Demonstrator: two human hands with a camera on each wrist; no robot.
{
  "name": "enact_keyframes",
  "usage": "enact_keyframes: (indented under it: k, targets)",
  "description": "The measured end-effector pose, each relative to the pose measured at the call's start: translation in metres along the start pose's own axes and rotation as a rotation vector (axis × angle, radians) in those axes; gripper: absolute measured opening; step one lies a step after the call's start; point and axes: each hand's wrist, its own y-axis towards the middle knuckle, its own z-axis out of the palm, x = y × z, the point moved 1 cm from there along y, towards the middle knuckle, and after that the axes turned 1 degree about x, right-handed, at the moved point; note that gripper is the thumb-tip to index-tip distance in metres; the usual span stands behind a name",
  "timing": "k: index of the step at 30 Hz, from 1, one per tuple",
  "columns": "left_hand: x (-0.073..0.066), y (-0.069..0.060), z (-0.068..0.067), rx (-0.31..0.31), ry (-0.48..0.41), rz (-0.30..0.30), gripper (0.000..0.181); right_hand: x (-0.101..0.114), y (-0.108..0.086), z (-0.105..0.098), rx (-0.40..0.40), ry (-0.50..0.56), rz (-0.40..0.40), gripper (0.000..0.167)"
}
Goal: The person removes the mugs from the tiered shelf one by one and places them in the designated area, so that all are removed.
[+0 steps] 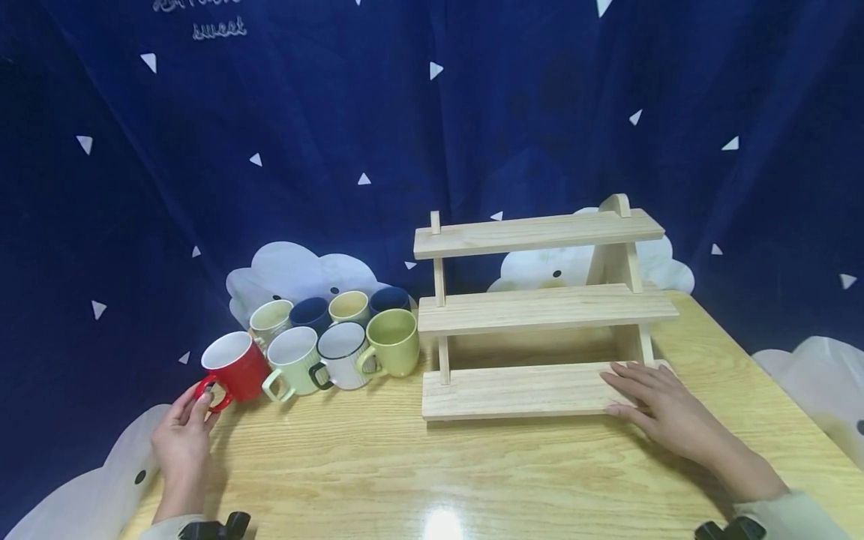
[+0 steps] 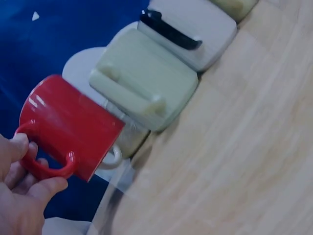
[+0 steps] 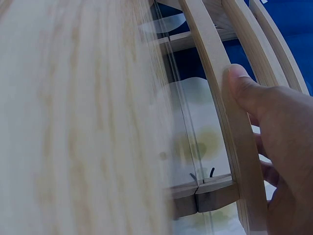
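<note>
My left hand [image 1: 182, 435] grips the handle of a red mug [image 1: 247, 369] with a white inside, pinching it between thumb and fingers. The mug tilts at the left end of a group of mugs; whether its base touches the table I cannot tell. Beside it stands a light green mug [image 1: 297, 361], then a white mug with a black handle [image 1: 346, 358] and an olive-green mug [image 1: 394, 343]. On the right, my right hand [image 1: 664, 411] rests on the lowest board of a three-tier wooden shelf [image 1: 520, 390]. Its thumb [image 3: 239, 81] touches the board's front edge.
Behind the front mugs are a cream mug [image 1: 271, 318], a yellow mug [image 1: 349, 306] and two navy mugs, one at the back right [image 1: 389, 299]. A wood-grain table [image 1: 405, 465] carries everything. A dark blue curtain [image 1: 472, 112] hangs behind.
</note>
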Motion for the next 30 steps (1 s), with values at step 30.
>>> enact_keyframes:
  k: [30]
  targets:
    - [0.029,0.021,0.003,0.152,0.071,-0.091,0.056,0.001,0.0,-0.002,0.008,0.0,-0.004,0.053]
